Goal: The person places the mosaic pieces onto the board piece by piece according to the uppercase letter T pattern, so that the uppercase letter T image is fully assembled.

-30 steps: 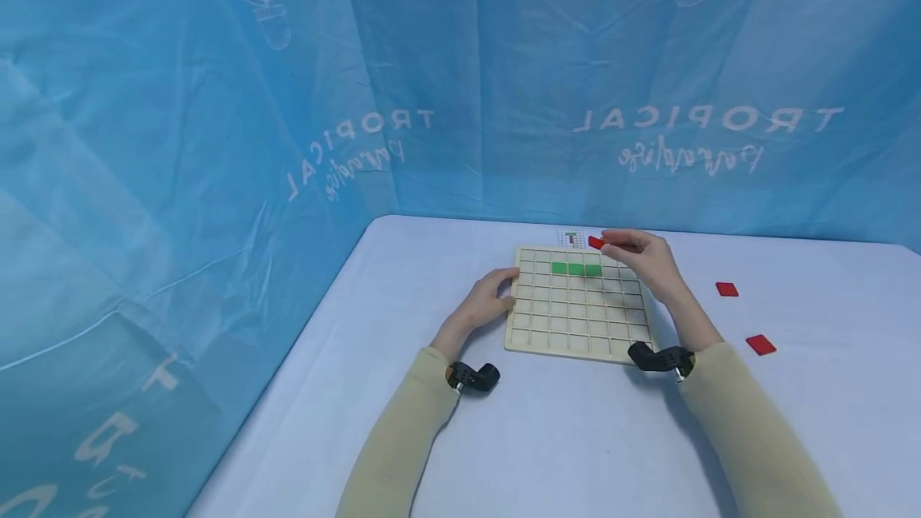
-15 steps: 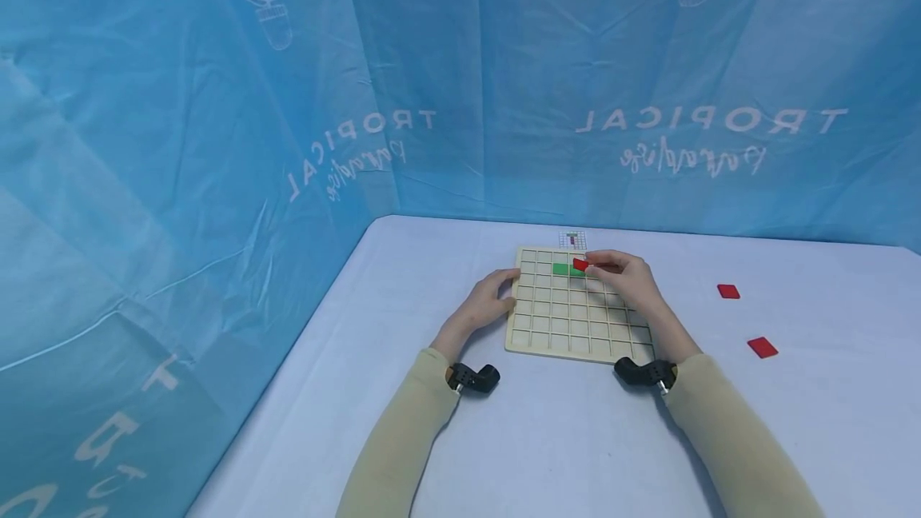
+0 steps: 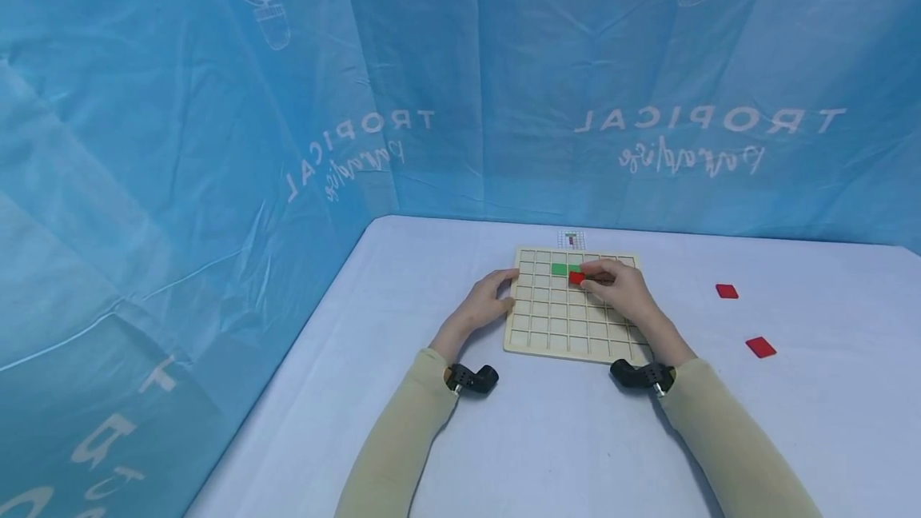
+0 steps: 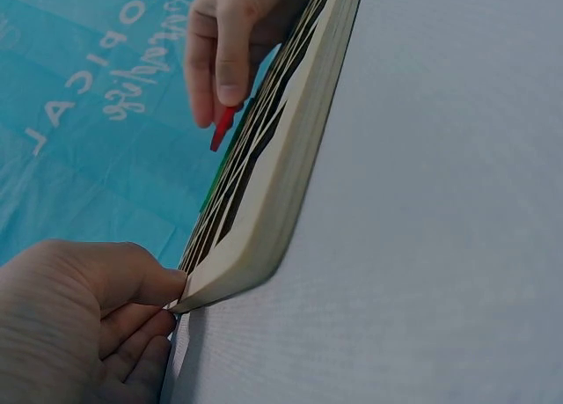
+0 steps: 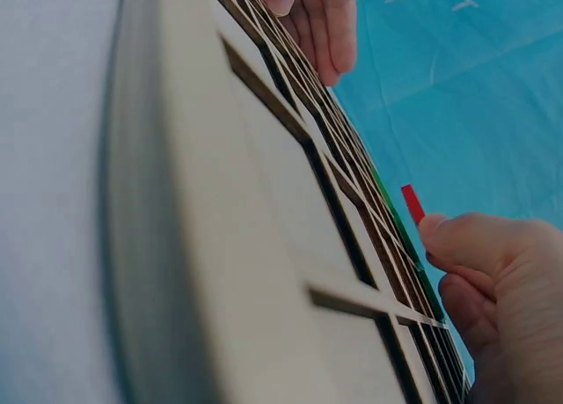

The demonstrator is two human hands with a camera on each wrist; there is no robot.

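My right hand (image 3: 620, 292) pinches a red square tile (image 3: 576, 278) between thumb and fingers, close over the wooden grid board (image 3: 554, 354). In the right wrist view the red tile (image 5: 412, 203) stands tilted on edge above the grid. Just behind it lie green tiles (image 3: 559, 269) set in cells of an upper row, the rightmost part of that row hidden by my fingers. My left hand (image 3: 484, 300) holds the board's left edge, thumb and fingertips right at the rim, as the left wrist view shows at the board's corner (image 4: 251, 268).
Two loose red tiles, a farther one (image 3: 727, 291) and a nearer one (image 3: 760, 347), lie on the white tablecloth right of the board. A small printed grid card (image 3: 572, 240) lies behind the board. Blue curtains (image 3: 647, 62) hang at the back and left.
My right hand has brought the red tile left and nearer to me, from beyond the board's back edge to just in front of the green row. The left hand stays at the edge.
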